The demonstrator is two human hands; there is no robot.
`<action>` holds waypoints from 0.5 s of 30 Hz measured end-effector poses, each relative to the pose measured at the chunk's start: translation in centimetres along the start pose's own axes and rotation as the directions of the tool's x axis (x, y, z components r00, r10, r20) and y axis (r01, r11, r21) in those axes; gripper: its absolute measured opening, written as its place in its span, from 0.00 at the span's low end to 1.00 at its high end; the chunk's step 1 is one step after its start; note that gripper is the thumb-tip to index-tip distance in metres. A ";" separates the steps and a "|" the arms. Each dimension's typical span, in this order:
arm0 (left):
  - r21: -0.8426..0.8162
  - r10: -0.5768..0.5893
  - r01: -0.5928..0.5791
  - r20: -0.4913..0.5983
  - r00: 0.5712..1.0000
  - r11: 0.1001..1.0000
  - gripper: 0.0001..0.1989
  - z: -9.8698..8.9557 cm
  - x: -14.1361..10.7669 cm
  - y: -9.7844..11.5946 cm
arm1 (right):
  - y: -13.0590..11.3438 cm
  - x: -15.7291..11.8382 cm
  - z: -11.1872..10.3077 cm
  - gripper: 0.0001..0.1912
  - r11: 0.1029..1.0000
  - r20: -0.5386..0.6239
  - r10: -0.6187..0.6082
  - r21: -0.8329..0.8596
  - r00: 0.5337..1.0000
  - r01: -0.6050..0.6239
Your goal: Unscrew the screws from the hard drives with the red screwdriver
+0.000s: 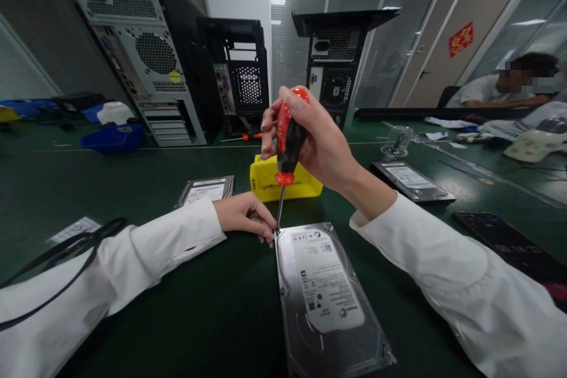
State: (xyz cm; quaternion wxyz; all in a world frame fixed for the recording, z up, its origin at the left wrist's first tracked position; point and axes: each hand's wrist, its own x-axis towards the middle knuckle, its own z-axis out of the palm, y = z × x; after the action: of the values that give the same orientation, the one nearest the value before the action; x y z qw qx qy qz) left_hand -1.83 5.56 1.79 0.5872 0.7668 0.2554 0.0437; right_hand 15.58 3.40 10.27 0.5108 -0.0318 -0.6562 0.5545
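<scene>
My right hand [316, 142] is wrapped round the red and black handle of a screwdriver [290, 147], held nearly upright. Its thin shaft runs down to the far left corner of a silver hard drive [325, 283]. The drive lies label up on the green table, its near end close to the bottom of the view. Beside that corner, the fingers of my left hand [250, 217] are pinched together next to the screwdriver's tip. What they hold, if anything, is too small to make out. Directly behind the hands stands a yellow bin [266, 180], partly hidden by my right hand.
Other hard drives lie at left [208, 190] and right [411, 180]. A phone [509, 242] rests at far right. Computer cases [128, 53] stand at the back, near a second screwdriver [250, 137] and a blue bin [113, 137]. A person [505, 85] sits at back right.
</scene>
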 end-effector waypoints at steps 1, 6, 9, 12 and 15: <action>0.000 -0.001 0.001 -0.001 1.000 1.000 0.11 0.0 0.0 0.0 | 0.1 0.0 0.0 0.09 1.000 -0.001 0.000 -0.004 1.000 0.000; 0.001 -0.001 0.001 0.001 1.000 1.000 0.10 0.0 0.0 0.0 | 0.3 0.0 0.4 0.09 1.000 -0.024 -0.022 0.020 0.999 0.023; 0.004 0.000 0.000 -0.001 1.000 1.000 0.08 0.1 0.0 0.1 | 0.2 -0.1 0.8 0.10 1.000 -0.061 -0.025 -0.013 0.998 0.024; 0.009 -0.001 0.001 -0.002 1.000 1.000 0.08 0.1 0.1 0.2 | 0.1 -0.2 1.0 0.11 1.000 -0.034 -0.005 -0.008 0.999 0.005; 0.018 -0.002 0.002 -0.002 1.000 1.000 0.07 0.0 0.1 0.2 | 0.0 -0.2 0.8 0.12 1.000 0.006 0.011 -0.022 1.000 -0.011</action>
State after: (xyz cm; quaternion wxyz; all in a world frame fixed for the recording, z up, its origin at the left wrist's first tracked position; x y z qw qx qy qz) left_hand -1.64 5.53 1.97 0.5800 0.7718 0.2571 0.0416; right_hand 15.08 2.69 10.23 0.5053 -0.0390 -0.6636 0.5502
